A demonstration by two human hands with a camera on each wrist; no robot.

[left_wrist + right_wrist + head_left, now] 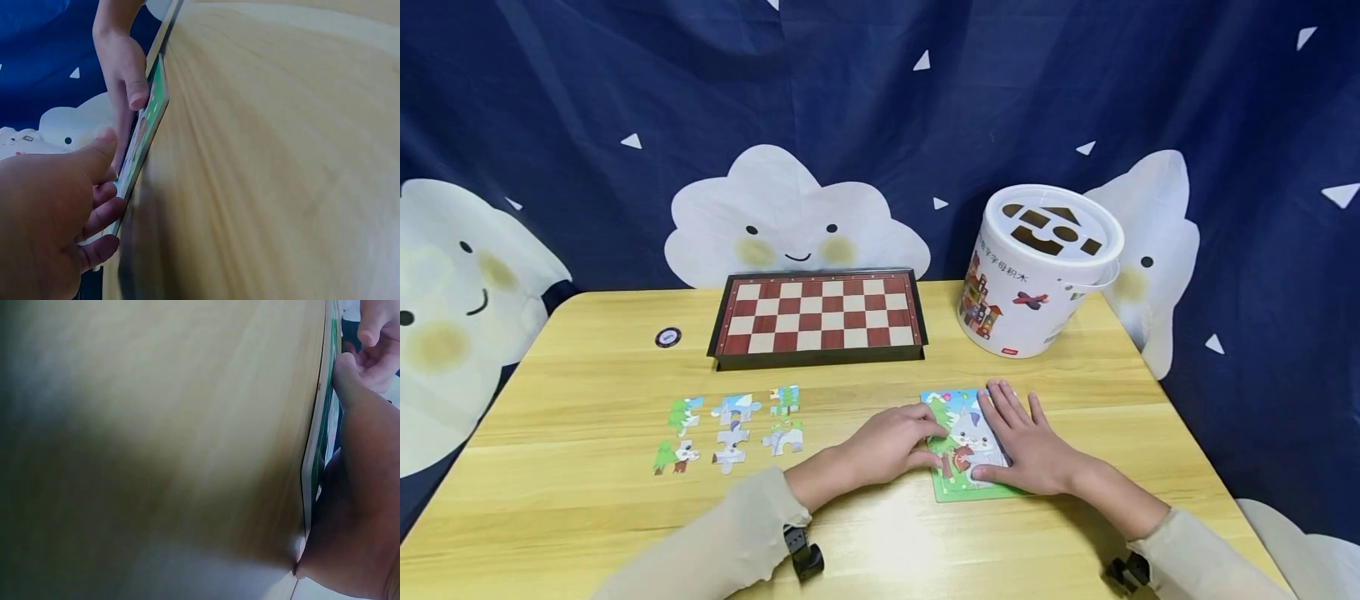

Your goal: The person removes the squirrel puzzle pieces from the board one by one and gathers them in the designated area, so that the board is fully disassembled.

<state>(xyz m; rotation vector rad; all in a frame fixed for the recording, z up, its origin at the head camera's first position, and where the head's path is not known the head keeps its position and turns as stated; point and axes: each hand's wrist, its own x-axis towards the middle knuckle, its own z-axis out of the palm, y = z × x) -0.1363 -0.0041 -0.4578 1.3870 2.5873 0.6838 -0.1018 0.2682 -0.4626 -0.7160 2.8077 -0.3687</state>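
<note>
Two hands over a small rabbit puzzle board (pixel 958 494) on the table (pixel 587 533).
From my remote seat I see the board lying flat, nearer the table's right side; the right hand (pixel 1032 450) rests across its right part, fingers spread, probably to steady it. The left hand (pixel 887 446) has bent fingers at the left edge, thumb apart from forefinger; I cannot tell whether they grip anything. The loose puzzle pieces (pixel 737 408) lie well to the left, spaced apart, perhaps so each stays easy to pick out. Behind stand a checkered board (pixel 822 314) and a white bucket (pixel 1011 312).
</note>
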